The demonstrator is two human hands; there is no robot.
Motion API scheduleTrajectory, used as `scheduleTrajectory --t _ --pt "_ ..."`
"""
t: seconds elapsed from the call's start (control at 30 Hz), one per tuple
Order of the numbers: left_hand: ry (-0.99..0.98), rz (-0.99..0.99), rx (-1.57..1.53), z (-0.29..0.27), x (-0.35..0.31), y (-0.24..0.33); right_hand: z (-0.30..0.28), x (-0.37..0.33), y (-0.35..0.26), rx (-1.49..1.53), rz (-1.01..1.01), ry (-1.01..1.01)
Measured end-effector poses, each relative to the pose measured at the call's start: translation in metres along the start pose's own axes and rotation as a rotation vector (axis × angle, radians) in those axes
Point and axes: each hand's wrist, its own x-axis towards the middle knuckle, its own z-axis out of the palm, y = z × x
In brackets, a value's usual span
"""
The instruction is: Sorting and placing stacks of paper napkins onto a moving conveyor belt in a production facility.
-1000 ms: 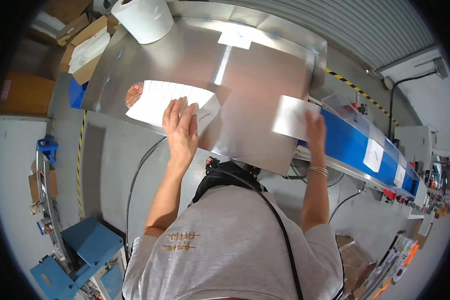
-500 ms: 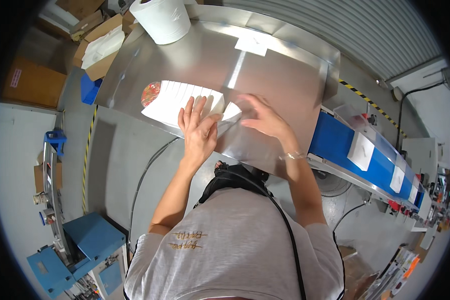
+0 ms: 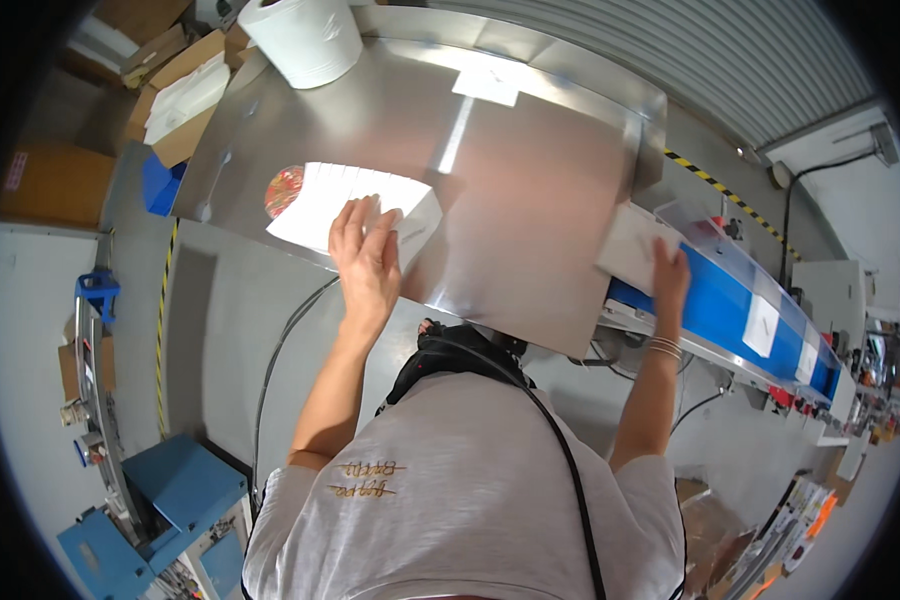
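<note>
A fanned row of flat white packets lies at the front left of the steel table, a round red patterned piece showing at its left end. My left hand rests on the row's right part, fingers bent and close together on the packets. Over at the table's right edge, my right hand grips a single white packet. That packet is slightly blurred and spans the gap between the table and the blue conveyor belt. Further white packets lie spaced along the belt.
A large white roll stands at the table's back left, with a cardboard box beyond the left edge. A white sheet lies near the back rim. Clear guards line the conveyor's far side. A black cable hangs below the table.
My right hand has gone from beside the row to the conveyor, carrying a white packet. The packets on the belt have shifted away to the right. My left hand stays on the row.
</note>
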Motion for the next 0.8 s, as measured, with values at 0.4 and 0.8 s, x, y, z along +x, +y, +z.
scheduleTrajectory --t 0.4,0.8 --pt "-0.098 -0.024 -0.018 -0.002 0.001 0.006 0.114 -0.074 -0.278 0.337 -0.564 -0.757" --pt "-0.144 0.036 -0.017 -0.011 0.004 0.002 0.145 -0.080 -0.293 0.316 -0.640 -0.886"
